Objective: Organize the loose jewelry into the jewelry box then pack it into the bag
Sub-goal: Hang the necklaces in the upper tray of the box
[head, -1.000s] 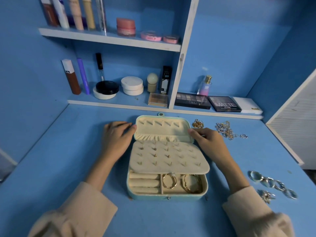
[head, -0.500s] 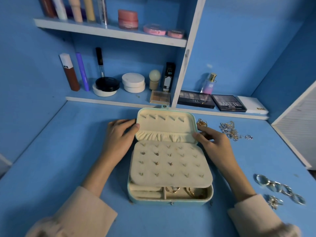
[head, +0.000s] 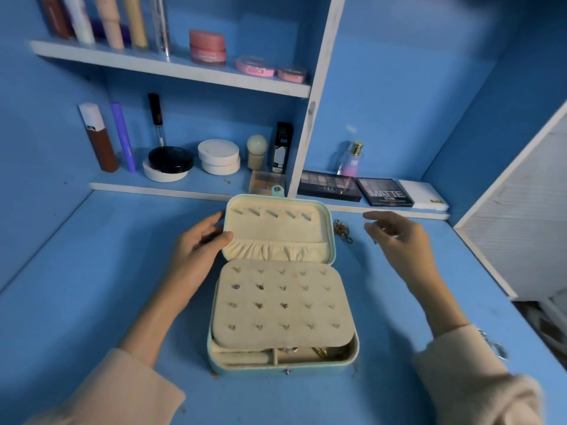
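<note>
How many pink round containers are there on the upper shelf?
3. A tall pink jar stands on the upper shelf; a flat compact lies right of it; a second compact lies nearest the divider. The bottles may hide more.

Blue walls (head: 414, 87) all around. Blue desk (head: 76, 286) in front, with small dark marks. At the back a top shelf (head: 171, 67) and a low shelf (head: 153, 188), both with white front edges. White upright board (head: 319, 87) beside the top shelf. White ribbed panel (head: 527, 216) far right. Soft, even light
</note>
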A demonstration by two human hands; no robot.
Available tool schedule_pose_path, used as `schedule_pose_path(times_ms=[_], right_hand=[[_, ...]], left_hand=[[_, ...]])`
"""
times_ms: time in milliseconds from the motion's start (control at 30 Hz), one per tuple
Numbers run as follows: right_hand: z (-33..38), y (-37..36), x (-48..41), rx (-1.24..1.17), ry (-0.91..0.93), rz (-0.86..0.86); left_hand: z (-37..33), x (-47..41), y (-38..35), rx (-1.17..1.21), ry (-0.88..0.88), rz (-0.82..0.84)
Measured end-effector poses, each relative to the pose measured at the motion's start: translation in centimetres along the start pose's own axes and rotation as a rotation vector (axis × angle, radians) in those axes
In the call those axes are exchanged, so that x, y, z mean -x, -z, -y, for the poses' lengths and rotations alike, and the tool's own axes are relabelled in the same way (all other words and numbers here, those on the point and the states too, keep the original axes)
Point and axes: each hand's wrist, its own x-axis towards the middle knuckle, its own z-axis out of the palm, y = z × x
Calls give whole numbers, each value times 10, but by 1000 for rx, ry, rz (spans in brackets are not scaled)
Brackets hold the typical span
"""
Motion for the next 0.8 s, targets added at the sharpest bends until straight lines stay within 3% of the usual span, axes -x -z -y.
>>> schedule_pose_path(times_ms=[100, 233, 333, 800], right_hand=[[2, 16, -21, 194, 37, 48], [-1, 9, -42, 468, 53, 249], [-5, -7, -48, 517, 44, 321], [3, -19, -55, 571, 7, 318]], left_hand=[[1, 0, 1, -2, -5, 9], [2, 0, 1, 15, -9, 22], [2, 0, 1, 22, -9, 18], [0, 1, 1, 24, -2, 20]])
